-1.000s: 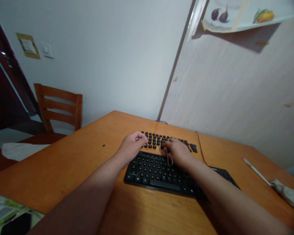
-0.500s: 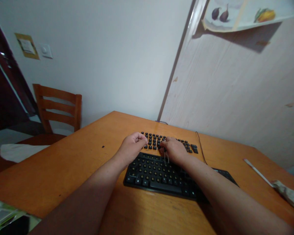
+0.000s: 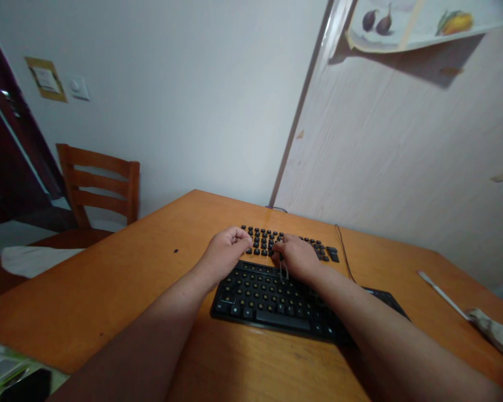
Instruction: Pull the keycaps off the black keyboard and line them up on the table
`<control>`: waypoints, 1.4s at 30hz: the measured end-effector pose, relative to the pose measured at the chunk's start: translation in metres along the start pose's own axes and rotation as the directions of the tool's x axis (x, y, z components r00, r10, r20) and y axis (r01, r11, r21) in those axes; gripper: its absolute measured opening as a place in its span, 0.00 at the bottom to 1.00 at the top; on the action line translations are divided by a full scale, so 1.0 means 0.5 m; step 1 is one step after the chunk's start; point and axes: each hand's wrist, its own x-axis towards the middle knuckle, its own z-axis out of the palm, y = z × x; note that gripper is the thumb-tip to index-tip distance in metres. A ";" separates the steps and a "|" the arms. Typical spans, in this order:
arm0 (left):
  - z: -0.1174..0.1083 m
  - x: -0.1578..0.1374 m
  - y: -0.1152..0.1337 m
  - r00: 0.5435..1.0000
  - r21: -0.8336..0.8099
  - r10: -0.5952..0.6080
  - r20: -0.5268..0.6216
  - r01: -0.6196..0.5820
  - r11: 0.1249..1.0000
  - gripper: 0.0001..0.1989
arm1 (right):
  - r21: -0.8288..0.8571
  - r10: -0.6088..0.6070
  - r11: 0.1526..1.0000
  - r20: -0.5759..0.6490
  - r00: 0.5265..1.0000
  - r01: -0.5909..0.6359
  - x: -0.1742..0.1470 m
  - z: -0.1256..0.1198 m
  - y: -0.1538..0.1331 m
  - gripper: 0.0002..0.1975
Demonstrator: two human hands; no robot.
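Keyboard [image 3: 272,296]: one, black, lying on the table [image 3: 142,273] below and between the two hands, nearer the camera than the fingertips. Its right half is partly covered by the right forearm. Most key positions in the left half show yellowish centres with the caps off; one long bar key sits at the near edge.

Keycaps [image 3: 257,245]: several rows just beyond the keyboard, continuing on both sides of the right hand. Exact count not possible, some hidden by the hands. One further loose cap [image 3: 175,250] lies alone to the left.

Right hand [image 3: 298,255]: fingers bent around a wire tool [image 3: 281,271], one, its thin loop hanging over the keyboard's far edge. Fingertips at the keycap rows.

Left hand [image 3: 229,245]: narrow, thumb and forefinger drawn together at the left end of the rows; cannot tell whether anything is between them.

Writing: small pale marks on the near keys, too small to read. Brand not legible.

Surroundings: one cable [image 3: 342,248] far right of the keyboard; one white stick [image 3: 442,294] and one cloth [image 3: 494,335] at right; one chair [image 3: 100,178] at left; two wall plates [image 3: 79,87]; one fruit picture [image 3: 396,42], far right.
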 end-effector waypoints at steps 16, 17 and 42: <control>0.001 -0.001 0.003 1.000 0.005 -0.014 -0.011 0.014 1.000 0.09 | 0.009 0.008 1.000 -0.001 1.000 -0.008 -0.002 -0.003 -0.003 0.13; 0.000 0.000 0.002 1.000 0.008 -0.013 -0.010 0.013 1.000 0.10 | 0.011 0.009 1.000 -0.003 1.000 -0.009 -0.002 -0.002 -0.003 0.13; -0.040 0.010 -0.007 0.930 0.222 0.196 -0.312 -0.129 0.966 0.11 | 0.909 0.578 0.416 -0.242 0.780 -0.026 -0.151 -0.085 0.140 0.12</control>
